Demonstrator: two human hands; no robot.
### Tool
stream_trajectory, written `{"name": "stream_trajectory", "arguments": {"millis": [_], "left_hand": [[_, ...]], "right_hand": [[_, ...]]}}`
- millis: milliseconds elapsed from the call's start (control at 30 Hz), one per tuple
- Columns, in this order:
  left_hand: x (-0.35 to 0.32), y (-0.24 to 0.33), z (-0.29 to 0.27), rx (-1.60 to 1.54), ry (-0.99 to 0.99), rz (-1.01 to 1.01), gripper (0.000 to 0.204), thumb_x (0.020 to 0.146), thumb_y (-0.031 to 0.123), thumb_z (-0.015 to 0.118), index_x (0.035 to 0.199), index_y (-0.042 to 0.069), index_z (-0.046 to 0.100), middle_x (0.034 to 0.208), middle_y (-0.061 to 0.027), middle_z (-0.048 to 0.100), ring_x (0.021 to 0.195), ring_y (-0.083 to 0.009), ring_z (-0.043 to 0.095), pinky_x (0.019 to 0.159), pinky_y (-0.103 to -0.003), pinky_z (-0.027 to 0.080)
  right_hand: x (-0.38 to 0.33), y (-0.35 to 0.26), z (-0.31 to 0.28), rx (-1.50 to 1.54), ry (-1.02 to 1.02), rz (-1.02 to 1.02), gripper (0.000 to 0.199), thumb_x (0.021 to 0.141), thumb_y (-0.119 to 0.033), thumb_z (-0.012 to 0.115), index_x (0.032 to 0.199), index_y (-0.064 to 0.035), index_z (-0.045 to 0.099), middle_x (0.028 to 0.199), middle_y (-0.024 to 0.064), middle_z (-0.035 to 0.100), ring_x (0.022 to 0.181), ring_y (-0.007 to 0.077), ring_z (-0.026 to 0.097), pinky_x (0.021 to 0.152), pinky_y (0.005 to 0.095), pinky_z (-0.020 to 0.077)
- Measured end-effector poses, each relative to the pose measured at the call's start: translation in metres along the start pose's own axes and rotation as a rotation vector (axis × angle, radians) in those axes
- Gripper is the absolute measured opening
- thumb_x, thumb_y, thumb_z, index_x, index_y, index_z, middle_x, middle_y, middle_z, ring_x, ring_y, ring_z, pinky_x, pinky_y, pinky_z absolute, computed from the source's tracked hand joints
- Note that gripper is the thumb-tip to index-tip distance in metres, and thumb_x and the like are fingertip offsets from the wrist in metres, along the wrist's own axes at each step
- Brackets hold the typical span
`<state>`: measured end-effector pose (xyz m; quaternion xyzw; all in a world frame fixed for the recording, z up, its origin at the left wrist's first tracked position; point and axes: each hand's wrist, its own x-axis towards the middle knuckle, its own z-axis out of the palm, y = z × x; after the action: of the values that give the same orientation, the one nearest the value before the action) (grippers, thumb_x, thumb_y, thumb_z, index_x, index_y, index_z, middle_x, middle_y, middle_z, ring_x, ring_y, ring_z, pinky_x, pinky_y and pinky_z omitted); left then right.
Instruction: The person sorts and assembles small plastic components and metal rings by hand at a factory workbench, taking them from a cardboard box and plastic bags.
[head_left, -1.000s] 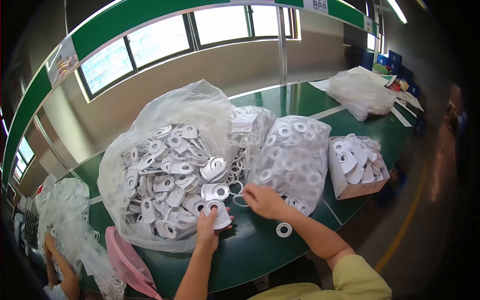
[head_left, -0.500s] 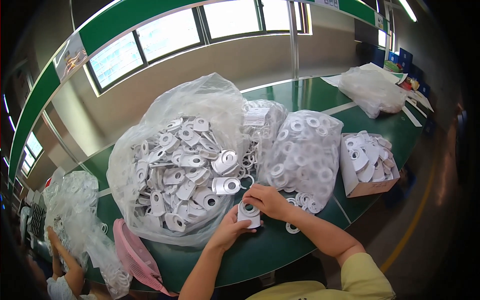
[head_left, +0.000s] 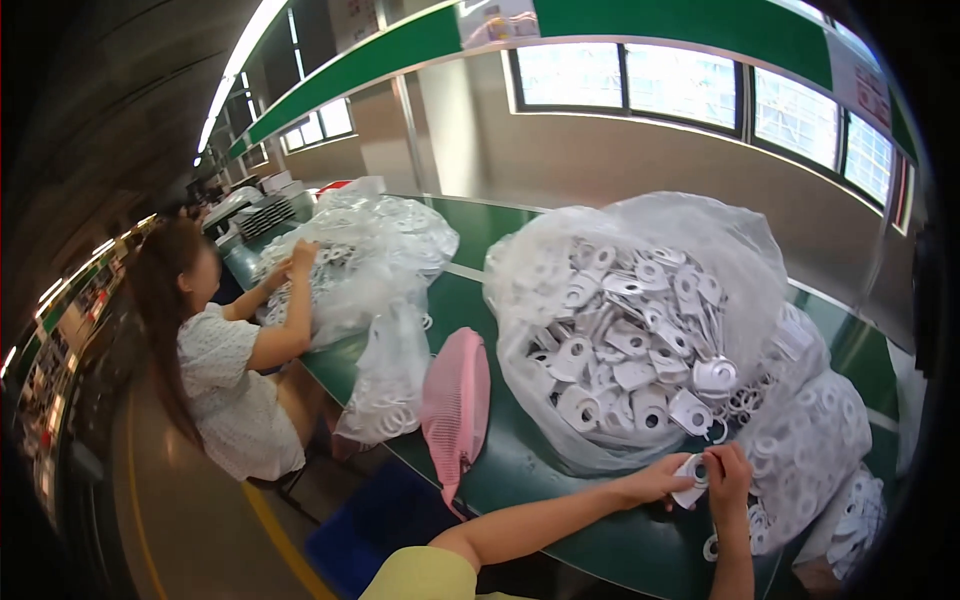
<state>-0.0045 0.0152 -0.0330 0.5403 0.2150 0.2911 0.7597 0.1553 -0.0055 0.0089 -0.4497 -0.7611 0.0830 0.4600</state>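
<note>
My left hand (head_left: 652, 483) grips a flat white plastic part (head_left: 689, 488) with a round hole, thumb on top, just above the green table. My right hand (head_left: 733, 474) has its fingers closed at the holed end of the same part; its fingertips partly cover the hole, and whether they also pinch a loose ring cannot be made out. Beyond my hands, a big clear plastic bag (head_left: 520, 375) lies open, heaped with similar white parts (head_left: 628, 340). White rings (head_left: 745, 396) lie by its right edge, and a filled bag of white rings (head_left: 812, 440) stands right of my right hand.
A pink mesh pouch (head_left: 456, 395) lies left of the big bag. A box of white parts (head_left: 852, 525) stands at the lower right. At the left, another person (head_left: 235, 350) sits handling white rings from clear bags (head_left: 385, 235). A blue bin (head_left: 372, 525) is below the table edge.
The view has swung left, bringing the other person fully into sight and shifting the table's contents rightward. Both my hands stay on the white part.
</note>
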Motion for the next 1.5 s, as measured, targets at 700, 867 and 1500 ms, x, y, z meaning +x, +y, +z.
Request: {"name": "stream_trajectory", "arguments": {"millis": [700, 867, 1500], "left_hand": [[0.005, -0.004, 0.0, -0.015, -0.009, 0.044, 0.024, 0.089, 0.019, 0.049, 0.109, 0.007, 0.045, 0.074, -0.0006, 0.059, 0.057, -0.0058, 0.053, 0.044, -0.018, 0.04], [0.005, -0.007, 0.0, -0.04, -0.014, 0.065, 0.023, 0.089, 0.019, 0.049, 0.108, 0.007, 0.045, 0.074, -0.0007, 0.059, 0.056, -0.0061, 0.053, 0.043, -0.018, 0.038], [0.005, -0.008, -0.001, -0.059, -0.004, -0.011, 0.03, 0.089, 0.02, 0.051, 0.116, 0.01, 0.043, 0.079, 0.0002, 0.058, 0.063, -0.0057, 0.056, 0.047, -0.018, 0.042]], "right_hand": [[-0.002, 0.012, 0.001, 0.02, 0.091, -0.058, 0.008, 0.071, 0.0, 0.067, 0.078, 0.0009, 0.063, 0.082, 0.0118, 0.052, 0.06, 0.0222, 0.054, 0.054, 0.03, 0.0415], [-0.002, 0.006, 0.002, 0.042, 0.097, -0.002, 0.008, 0.071, 0.0, 0.067, 0.078, 0.0009, 0.064, 0.081, 0.0115, 0.052, 0.061, 0.0221, 0.054, 0.054, 0.0299, 0.0416], [-0.003, 0.01, 0.006, 0.06, 0.069, 0.035, 0.007, 0.073, -0.002, 0.066, 0.078, 0.0008, 0.063, 0.082, 0.0106, 0.052, 0.067, 0.0216, 0.053, 0.055, 0.0289, 0.0406]]}}
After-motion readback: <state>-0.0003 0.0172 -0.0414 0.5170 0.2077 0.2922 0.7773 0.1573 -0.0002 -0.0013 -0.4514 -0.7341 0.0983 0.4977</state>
